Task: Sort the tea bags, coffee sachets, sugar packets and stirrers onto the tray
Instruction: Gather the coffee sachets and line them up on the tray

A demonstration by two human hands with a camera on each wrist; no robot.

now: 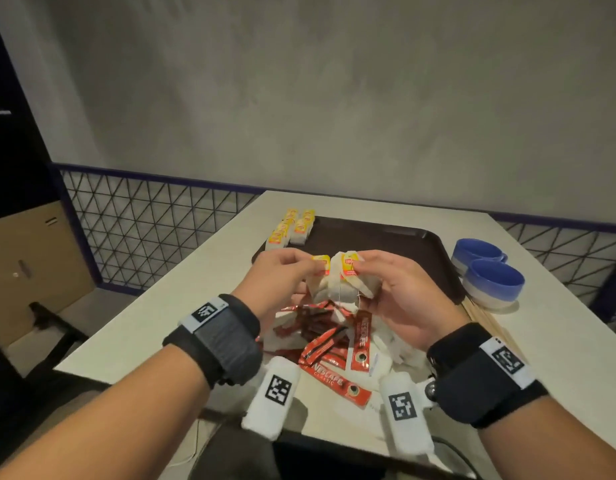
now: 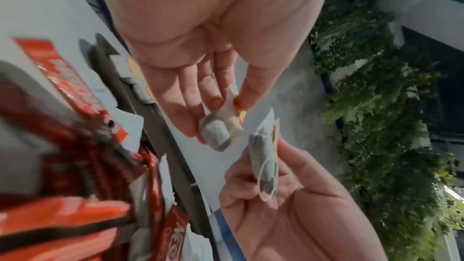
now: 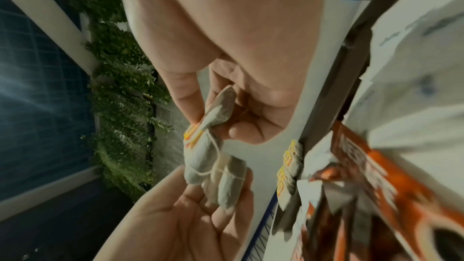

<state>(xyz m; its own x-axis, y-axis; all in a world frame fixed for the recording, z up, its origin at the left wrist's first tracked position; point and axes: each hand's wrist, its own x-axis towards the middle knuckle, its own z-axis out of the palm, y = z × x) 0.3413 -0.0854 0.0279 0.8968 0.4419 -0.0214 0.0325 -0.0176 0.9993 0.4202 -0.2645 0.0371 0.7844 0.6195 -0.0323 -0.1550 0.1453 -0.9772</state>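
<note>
Both hands are raised above the heap on the table. My left hand [image 1: 308, 268] [image 2: 226, 102] pinches one tea bag [image 1: 321, 265] [image 2: 220, 132] by its yellow tag end. My right hand [image 1: 360, 268] [image 3: 216, 114] grips a bunch of tea bags [image 1: 348, 289] [image 3: 220, 106] with loose strings. The two bunches touch. The dark brown tray [image 1: 386, 244] lies just beyond, with a row of tea bags [image 1: 292, 226] at its far left edge. Red coffee sachets [image 1: 329, 344] and white sugar packets [image 1: 393, 344] lie heaped under my hands. Wooden stirrers [image 1: 486, 323] lie to the right.
Two blue cups [image 1: 493, 282] stand right of the tray, close to the stirrers. A wire mesh railing [image 1: 143, 220] runs behind the table, which ends close to me. A cardboard box [image 1: 29, 265] stands on the floor to the left.
</note>
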